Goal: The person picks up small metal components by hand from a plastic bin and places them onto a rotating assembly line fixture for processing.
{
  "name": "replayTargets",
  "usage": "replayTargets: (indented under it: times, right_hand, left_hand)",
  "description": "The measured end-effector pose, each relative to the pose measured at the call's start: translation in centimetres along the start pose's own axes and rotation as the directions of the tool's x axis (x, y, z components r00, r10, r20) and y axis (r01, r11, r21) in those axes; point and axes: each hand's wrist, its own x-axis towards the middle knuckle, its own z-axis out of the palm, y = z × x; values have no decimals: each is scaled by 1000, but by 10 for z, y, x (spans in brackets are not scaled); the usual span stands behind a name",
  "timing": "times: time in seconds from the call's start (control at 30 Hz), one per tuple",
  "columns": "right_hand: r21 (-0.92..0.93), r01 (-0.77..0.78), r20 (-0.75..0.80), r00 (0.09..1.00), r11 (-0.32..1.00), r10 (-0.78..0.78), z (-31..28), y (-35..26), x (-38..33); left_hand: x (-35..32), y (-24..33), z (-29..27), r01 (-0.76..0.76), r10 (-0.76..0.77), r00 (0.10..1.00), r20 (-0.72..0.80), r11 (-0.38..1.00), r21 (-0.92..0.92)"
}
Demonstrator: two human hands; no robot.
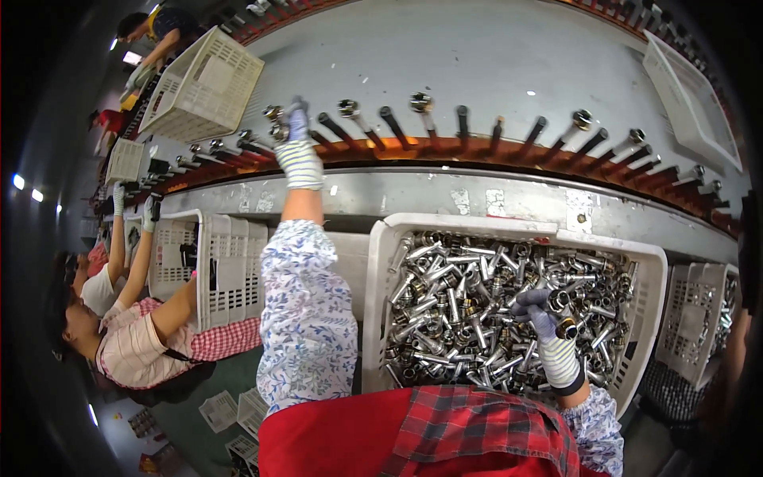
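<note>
My left hand (300, 151), in a striped glove with grey fingers, reaches out to a curved row of upright posts. Its fingers are closed on a shiny metal fitting (278, 132) with a round head, and a second round head shows just beyond. My right hand (547, 334), gloved alike, is over a white plastic basket (517, 226) heaped with loose metal fittings (453, 306) that have tubular stems. Its fingers are curled against a fitting with a dark round opening (566, 327); another lies close above it.
Dark posts (389, 127) line the grey bench (477, 63), some topped with fittings. White crates stand on the bench at the far left (203, 83) and far right (691, 103). Another basket (691, 326) is at my right. Two co-workers (135, 342) sit at left beside a crate (230, 270).
</note>
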Motion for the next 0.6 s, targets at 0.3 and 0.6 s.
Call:
replayTargets:
  times: [0.3, 0.6]
  right_hand:
    - [33, -10, 53, 999, 999, 8, 3, 1, 5]
    - [-120, 19, -32, 999, 993, -23, -16, -25, 20]
  left_hand:
    - [40, -15, -81, 163, -68, 962, -265, 921, 355]
    - [-59, 46, 36, 36, -66, 948, 313, 994, 99]
